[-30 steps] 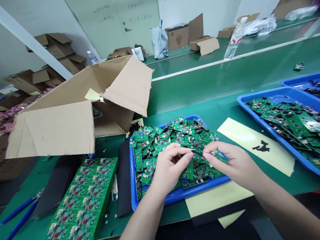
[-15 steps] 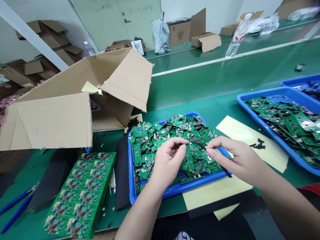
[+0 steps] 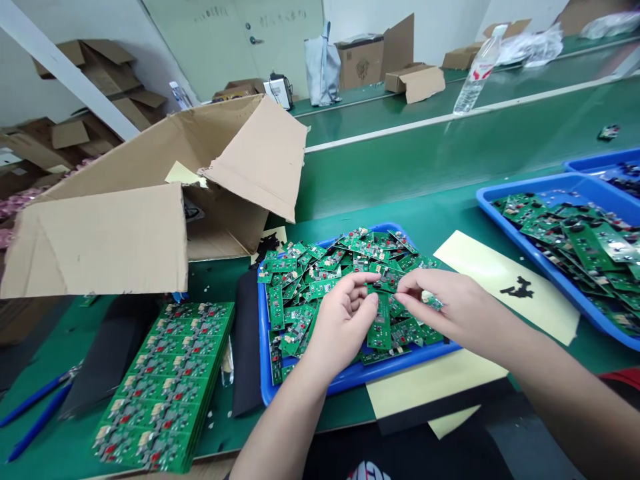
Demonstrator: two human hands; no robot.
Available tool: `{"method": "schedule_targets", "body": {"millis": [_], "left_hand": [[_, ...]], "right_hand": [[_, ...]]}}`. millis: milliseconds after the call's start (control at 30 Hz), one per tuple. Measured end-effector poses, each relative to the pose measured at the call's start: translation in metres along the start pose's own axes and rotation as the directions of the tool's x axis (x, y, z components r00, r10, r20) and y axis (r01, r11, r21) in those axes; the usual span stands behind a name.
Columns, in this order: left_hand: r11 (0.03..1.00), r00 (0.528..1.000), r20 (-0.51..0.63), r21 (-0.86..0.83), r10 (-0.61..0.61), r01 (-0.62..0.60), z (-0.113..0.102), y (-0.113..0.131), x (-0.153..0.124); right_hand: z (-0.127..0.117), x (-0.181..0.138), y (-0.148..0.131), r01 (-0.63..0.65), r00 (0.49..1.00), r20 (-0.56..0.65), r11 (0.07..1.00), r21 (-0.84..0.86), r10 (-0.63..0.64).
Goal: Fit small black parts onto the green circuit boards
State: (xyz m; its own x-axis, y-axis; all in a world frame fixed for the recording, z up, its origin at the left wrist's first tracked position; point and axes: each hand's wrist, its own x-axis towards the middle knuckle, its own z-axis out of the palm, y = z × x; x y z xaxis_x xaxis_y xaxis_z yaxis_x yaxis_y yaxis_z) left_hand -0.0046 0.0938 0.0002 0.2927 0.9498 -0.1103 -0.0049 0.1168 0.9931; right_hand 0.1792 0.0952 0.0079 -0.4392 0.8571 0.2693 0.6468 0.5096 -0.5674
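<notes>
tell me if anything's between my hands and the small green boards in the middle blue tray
Nothing visible. The left hand and right hand are over the blue tray, their fingertips meeting on the pile of small boards.

Fingers (image 3: 364, 279) hide the pinched board (image 3: 385, 285) (small, green)

A single head-worn camera looks forward and down across the green workbench (image 3: 425, 220) from its near edge, close above the blue tray (image 3: 350, 381) heaped with circuit boards (image 3: 310, 280). It faces the far wall and door (image 3: 240, 40). The lens seems wide, since the bench's far edges bow.
</notes>
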Motion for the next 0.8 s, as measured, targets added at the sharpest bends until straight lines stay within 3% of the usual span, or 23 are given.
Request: {"method": "schedule_targets", "body": {"millis": [800], "left_hand": [[0.999,0.997,-0.072,0.022,0.031,-0.029,0.0017,-0.0014,-0.0002]], "right_hand": [[0.0008,0.0023,-0.0031,0.025,0.999,-0.026,0.998,-0.050,-0.026]]}}
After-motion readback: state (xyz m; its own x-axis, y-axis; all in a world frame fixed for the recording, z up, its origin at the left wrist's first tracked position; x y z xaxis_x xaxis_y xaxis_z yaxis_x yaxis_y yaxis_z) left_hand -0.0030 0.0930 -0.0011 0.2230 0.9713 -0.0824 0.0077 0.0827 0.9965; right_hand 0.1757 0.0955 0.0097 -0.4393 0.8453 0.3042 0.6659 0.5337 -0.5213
